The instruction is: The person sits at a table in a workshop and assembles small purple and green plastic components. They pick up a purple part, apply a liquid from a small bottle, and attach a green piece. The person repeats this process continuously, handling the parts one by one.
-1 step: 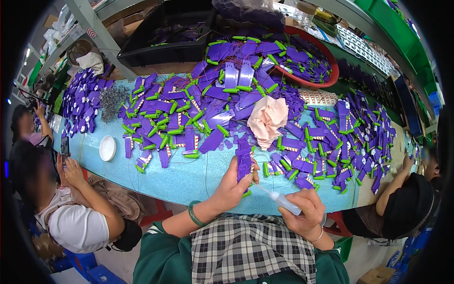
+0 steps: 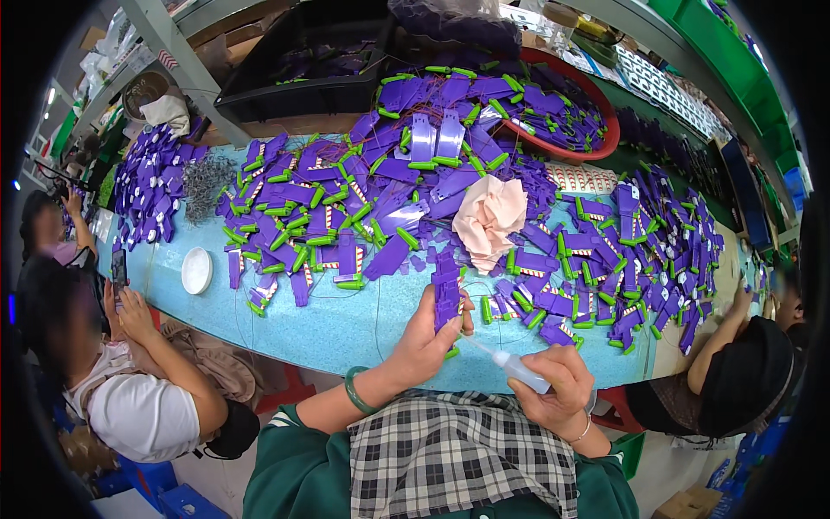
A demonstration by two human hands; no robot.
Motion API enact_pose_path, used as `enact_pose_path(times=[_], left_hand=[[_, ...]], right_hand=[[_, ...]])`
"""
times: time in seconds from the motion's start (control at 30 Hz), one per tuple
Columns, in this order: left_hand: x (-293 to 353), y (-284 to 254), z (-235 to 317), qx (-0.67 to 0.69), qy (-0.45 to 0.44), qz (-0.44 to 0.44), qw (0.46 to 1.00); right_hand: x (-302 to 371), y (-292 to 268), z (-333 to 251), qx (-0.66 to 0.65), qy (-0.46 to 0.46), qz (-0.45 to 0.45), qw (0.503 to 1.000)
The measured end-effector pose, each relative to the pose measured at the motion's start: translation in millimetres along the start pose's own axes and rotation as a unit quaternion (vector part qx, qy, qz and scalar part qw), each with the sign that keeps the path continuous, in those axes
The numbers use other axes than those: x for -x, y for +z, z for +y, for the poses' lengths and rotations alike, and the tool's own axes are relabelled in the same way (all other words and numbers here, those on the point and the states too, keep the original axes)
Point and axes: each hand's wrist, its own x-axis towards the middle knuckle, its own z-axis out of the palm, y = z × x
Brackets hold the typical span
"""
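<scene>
where fingers wrap: purple part half-hidden

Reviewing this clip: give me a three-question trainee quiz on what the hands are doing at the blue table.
1. True or false: the left hand holds a purple plastic piece upright.
2. What does the right hand hold? A) scissors B) a small squeeze bottle with a thin nozzle C) a brush
3. Fill in: the crumpled cloth lying among the purple parts is pale ____.

Key: 1 true; 2 B; 3 pink
</scene>
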Motion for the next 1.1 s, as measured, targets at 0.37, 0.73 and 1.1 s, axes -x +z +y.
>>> enact_pose_path(times=[0.37, 0.73, 1.1], left_hand=[[2.3, 3.0, 0.0, -0.126, 0.016, 0.02, 0.992], [-35.5, -131.9, 84.6, -0.271, 0.034, 0.216, 0.937], [-109.3, -307.3, 117.7, -0.744, 0.11, 0.338, 0.567]], right_hand=[[1.5, 3.4, 1.6, 0.002, 0.003, -0.012, 1.0], [9.3, 3.8, 6.0, 0.004, 0.028, 0.024, 0.999], [17.8, -4.8, 11.4, -0.005, 0.033, 0.061, 0.998]])
